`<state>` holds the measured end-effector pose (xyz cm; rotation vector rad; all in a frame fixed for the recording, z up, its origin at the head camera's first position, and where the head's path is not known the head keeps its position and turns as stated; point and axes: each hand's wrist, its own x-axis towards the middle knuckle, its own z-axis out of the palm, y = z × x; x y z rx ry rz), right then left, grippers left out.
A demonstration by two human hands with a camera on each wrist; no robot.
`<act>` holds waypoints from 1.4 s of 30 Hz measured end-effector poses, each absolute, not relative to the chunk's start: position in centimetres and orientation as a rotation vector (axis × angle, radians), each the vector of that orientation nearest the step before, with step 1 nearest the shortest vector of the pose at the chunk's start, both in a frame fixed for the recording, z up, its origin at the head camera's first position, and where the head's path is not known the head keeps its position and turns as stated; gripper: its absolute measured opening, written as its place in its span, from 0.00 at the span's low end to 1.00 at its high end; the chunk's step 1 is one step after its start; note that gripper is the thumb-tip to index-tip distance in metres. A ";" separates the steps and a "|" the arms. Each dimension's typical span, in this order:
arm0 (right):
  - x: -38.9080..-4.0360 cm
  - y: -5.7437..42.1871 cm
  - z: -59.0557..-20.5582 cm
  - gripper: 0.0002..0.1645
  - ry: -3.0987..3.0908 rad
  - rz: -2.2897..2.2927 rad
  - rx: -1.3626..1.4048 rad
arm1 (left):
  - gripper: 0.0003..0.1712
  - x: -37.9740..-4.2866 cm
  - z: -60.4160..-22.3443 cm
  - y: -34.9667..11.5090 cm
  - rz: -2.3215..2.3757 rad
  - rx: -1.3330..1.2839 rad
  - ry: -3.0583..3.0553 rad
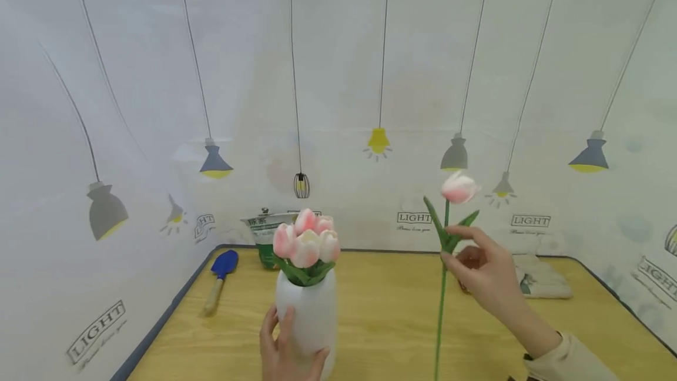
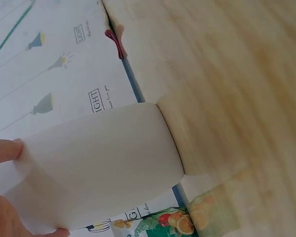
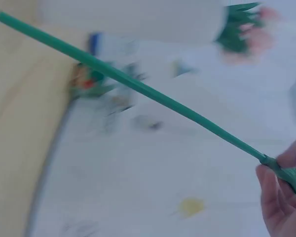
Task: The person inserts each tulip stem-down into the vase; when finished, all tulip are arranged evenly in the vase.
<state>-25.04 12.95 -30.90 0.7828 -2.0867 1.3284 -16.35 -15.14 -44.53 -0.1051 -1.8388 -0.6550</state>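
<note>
My left hand (image 1: 288, 348) grips the white vase (image 1: 312, 316) low on its near side, fingers and thumb spread around it. Several pink-and-white tulips (image 1: 307, 249) with green leaves stand bunched in the vase's mouth. In the left wrist view the vase (image 2: 103, 163) shows its smooth side and its base against the wooden table. To the right of the vase, my right hand (image 1: 492, 278) pinches a single tulip (image 1: 459, 188) near its leaves, bloom upward. Its long green stem (image 3: 138, 86) hangs free below the fingers in the right wrist view.
A small blue shovel (image 1: 224, 263) with a wooden handle lies at the table's left. Behind the vase stands a green-and-white bag (image 1: 265, 243). A folded pale cloth (image 1: 547, 284) lies at the back right. Lamp-printed white sheeting (image 1: 338, 75) surrounds the table (image 1: 381, 322).
</note>
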 end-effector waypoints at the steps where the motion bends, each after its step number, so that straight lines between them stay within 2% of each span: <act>1: -24.8 11.9 -29.4 0.23 -1.973 1.376 0.826 | 0.44 -16.4 -44.6 -15.0 -0.665 -0.106 -1.842; 7: -23.5 6.4 -22.4 0.20 -1.566 1.500 1.015 | 0.43 -16.3 -44.6 -14.8 -0.673 -0.122 -1.881; 13: -22.6 3.0 -19.6 0.17 -1.348 1.536 1.015 | 0.44 -15.8 -44.5 -14.9 -0.671 -0.108 -1.917; 23: -22.1 0.6 -20.3 0.15 -1.104 1.512 0.927 | 0.42 -15.9 -44.4 -15.3 -0.621 -0.122 -1.884; 37: -22.1 -0.4 -23.5 0.11 -1.189 1.365 1.138 | 0.42 -15.8 -44.4 -15.3 -0.659 -0.108 -1.893; 42: -21.9 -0.3 -23.0 0.11 -1.165 1.361 1.155 | 0.43 -15.9 -44.6 -15.4 -0.640 -0.122 -1.873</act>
